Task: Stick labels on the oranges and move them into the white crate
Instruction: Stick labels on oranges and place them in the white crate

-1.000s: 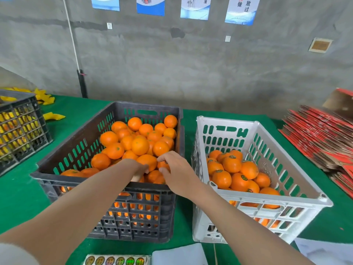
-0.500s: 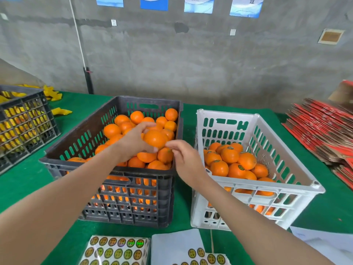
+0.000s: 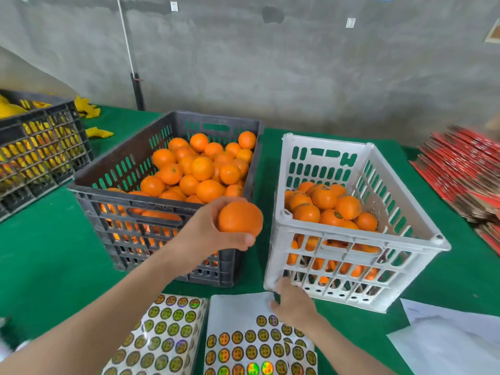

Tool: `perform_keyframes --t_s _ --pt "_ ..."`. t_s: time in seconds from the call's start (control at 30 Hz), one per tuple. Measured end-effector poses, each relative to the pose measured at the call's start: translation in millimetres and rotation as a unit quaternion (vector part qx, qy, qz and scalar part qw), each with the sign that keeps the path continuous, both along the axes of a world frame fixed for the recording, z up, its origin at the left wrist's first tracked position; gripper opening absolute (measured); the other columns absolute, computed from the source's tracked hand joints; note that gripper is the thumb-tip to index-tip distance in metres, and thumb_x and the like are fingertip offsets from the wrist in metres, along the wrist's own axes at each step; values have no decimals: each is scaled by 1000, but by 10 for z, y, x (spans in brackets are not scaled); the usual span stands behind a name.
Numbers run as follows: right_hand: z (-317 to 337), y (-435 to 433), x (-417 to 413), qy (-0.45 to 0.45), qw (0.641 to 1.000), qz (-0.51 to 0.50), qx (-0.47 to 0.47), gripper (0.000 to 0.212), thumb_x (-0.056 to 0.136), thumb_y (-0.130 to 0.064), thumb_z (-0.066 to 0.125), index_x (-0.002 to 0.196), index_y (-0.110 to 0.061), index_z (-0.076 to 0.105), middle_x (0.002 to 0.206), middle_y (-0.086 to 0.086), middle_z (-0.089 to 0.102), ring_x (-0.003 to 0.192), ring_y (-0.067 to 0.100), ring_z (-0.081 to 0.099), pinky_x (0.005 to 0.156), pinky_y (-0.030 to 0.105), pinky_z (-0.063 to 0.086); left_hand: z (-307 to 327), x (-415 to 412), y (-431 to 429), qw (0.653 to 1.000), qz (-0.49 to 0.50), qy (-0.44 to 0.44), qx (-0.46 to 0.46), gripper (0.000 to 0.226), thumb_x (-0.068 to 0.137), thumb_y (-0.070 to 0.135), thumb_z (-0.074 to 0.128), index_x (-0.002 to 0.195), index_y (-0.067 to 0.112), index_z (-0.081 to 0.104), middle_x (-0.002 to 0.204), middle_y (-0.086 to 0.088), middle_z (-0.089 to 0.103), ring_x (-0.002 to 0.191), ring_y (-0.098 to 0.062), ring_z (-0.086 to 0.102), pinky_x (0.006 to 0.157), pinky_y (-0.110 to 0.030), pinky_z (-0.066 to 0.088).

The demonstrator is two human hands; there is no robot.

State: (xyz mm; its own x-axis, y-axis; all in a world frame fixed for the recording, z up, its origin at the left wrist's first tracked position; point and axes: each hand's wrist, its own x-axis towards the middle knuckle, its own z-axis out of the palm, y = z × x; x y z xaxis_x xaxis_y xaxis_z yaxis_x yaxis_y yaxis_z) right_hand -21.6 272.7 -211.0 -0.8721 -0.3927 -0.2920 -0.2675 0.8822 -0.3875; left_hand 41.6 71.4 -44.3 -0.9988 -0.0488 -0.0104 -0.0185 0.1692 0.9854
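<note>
The left hand (image 3: 208, 234) grasps an orange (image 3: 240, 220) in its fingers, clear of the crates for labelling, while the right hand (image 3: 293, 303) is down at the sheet (image 3: 238, 309), likely for a label, its fingers' state impossible to tell.

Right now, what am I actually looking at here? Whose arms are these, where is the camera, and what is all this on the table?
There is no machine here. These are a person's two bare arms, filmed by a single camera worn on their head that looks forward and down. On the green table stand a dark crate piled with loose oranges and a white crate partly filled with more, some showing labels. The left hand grips one orange above the dark crate's near corner. The right hand is at the top edge of a sticker sheet; I cannot tell whether it is pinching a label. A second sticker sheet lies beside it.
</note>
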Motion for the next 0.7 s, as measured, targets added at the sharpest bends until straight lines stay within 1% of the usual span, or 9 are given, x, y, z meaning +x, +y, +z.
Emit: perform_keyframes --t_s 0.07,0.13,0.2,0.27,0.4,0.5,0.57,0.63,0.7 --pt "-80 -14 -2 -43 999 -23 13 36 90 -34 49 119 -15 41 113 2 58 105 21 56 81 29 43 -79 31 71 1000 -7 -23 -11 80 42 44 83 116 30 57 114 -8 65 97 -30 68 92 -50 52" --pt "-114 -55 14 -68 996 -49 -6 28 88 -26 51 113 -18 42 103 -4 57 96 17 56 77 28 41 -151 43 120 999 -15 -45 -22 83 44 44 87 119 22 57 110 -10 68 95 -30 68 92 -50 52" --pt "-108 -95 47 -101 989 -83 -67 21 83 -10 52 100 -21 45 88 -8 51 85 14 52 75 28 43 -229 52 166 997 -19 -67 -18 84 47 40 91 120 15 57 105 -11 69 89 -30 70 91 -48 53" --pt "-44 -108 85 -110 977 -97 -157 21 80 -1 53 87 -20 47 80 -8 49 75 10 50 70 25 44 -311 55 215 996 -14 -86 -23 78 48 41 82 117 12 60 101 -11 70 88 -28 70 89 -43 54" --pt "294 -65 147 -92 945 -58 -308 25 79 1 61 74 -20 51 71 -6 55 67 5 52 62 11 42 -431 33 239 989 -41 -137 -39 66 48 50 87 104 23 65 106 -4 70 101 -22 63 86 -26 48" --pt "529 -1 189 -100 911 -42 -398 26 79 6 65 70 -16 56 67 -4 58 62 4 53 62 15 44 -467 -1 232 979 -95 -180 -21 64 58 48 73 112 14 66 115 -6 68 113 -23 58 95 -28 40" --pt "643 39 221 -114 897 -39 -425 24 80 7 65 70 -15 58 66 -6 59 60 1 53 62 17 44 -472 -32 241 975 -110 -190 -21 73 56 50 70 114 5 65 115 -7 68 113 -25 57 101 -36 37" --pt "722 96 249 -141 888 -43 -435 20 82 4 65 75 -14 61 65 -6 62 60 3 55 60 19 45 -461 -70 254 976 -113 -183 -37 81 51 55 68 104 -7 65 102 -12 66 100 -25 57 101 -43 36" --pt "767 173 278 -171 885 -54 -429 16 84 2 64 80 -14 64 62 -5 65 57 5 56 54 20 45 -432 -89 260 978 -107 -175 -47 73 48 57 69 88 -5 63 91 -16 60 91 -26 53 93 -42 37"
